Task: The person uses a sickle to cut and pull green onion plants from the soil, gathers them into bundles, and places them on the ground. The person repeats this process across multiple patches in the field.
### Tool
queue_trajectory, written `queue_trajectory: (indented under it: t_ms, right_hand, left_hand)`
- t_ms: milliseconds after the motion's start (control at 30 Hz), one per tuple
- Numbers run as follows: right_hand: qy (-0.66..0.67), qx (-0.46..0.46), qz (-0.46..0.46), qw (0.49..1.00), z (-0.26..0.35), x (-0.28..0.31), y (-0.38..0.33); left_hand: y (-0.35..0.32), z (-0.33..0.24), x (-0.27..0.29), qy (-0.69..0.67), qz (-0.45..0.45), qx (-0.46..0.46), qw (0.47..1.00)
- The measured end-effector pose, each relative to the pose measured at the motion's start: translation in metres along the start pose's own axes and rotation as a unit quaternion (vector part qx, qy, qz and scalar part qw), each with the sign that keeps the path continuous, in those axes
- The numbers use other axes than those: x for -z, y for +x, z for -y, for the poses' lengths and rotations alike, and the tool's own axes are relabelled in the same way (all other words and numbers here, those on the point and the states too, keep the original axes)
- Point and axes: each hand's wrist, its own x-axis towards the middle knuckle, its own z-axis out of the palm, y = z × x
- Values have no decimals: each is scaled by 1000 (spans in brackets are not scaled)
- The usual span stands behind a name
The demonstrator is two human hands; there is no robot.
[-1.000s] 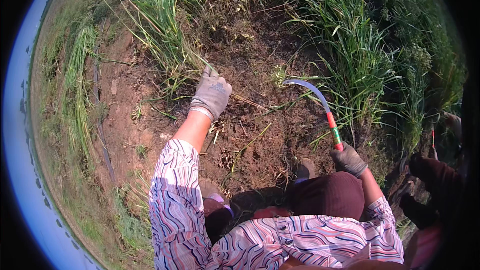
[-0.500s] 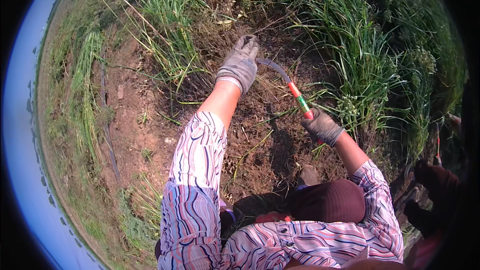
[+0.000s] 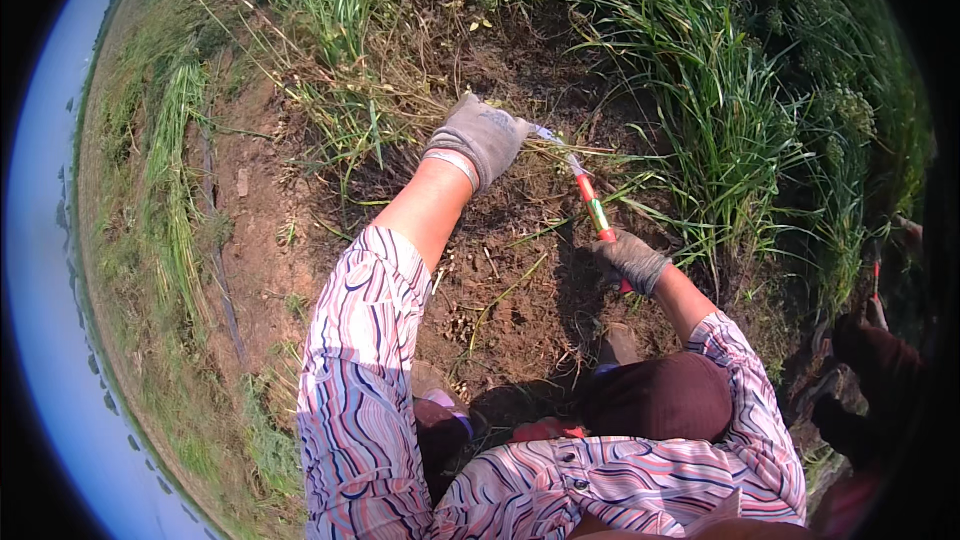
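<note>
Head view looked down on a patch of bare brown soil [image 3: 300, 240] edged with grass. At the far left a strip of mown grass [image 3: 170, 170] lay along the ground, and a thin dark hose [image 3: 215, 260] ran over the dirt just beside it. Further in, the left hand [image 3: 480, 137], in a grey glove, reached forward at the end of a bare forearm and a striped sleeve [image 3: 360, 380]. Its fingers were curled shut around a clump of dry grass stalks [image 3: 390, 110] at the edge of the dug earth. Just to the right of that glove, the blade of a sickle [image 3: 585, 195] passed under the gathered stalks, touching them; its red and green handle slanted down and to the right. The right hand [image 3: 632, 260], also in a grey glove, was closed tight around the lower end of that handle. Beyond it stood tall green grass [image 3: 730, 120], thick and upright. At the far right edge, another person's dark-sleeved arm [image 3: 880, 360] showed near a second red-handled tool [image 3: 876, 285], too small to make out further.
</note>
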Motion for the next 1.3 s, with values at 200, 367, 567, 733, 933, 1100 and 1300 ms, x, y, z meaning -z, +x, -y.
queue_trajectory:
  t_ms: [200,367,567,733,933,1100,1300]
  right_hand:
    - [-126,-91,-61,986,-89,4,-125]
    - [-93,-36,-94,991,21,-4,-105]
    - [-249,7,-53,967,123,-57,33]
    - [-262,39,-35,964,167,-107,68]
    - [-30,-19,82,996,190,-148,87]
    - [-128,0,74,989,204,-180,92]
    - [-275,-5,65,959,206,-188,54]
  left_hand:
    - [-76,-16,-48,-1,44,5,999]
    - [-208,13,-102,49,160,105,980]
    - [-361,34,-173,-3,217,245,945]
    - [-385,13,-192,-46,171,266,948]
    - [-337,30,-175,-8,-23,263,964]
    - [-288,58,-149,65,-137,196,969]
    - [-194,117,-125,118,-191,83,971]
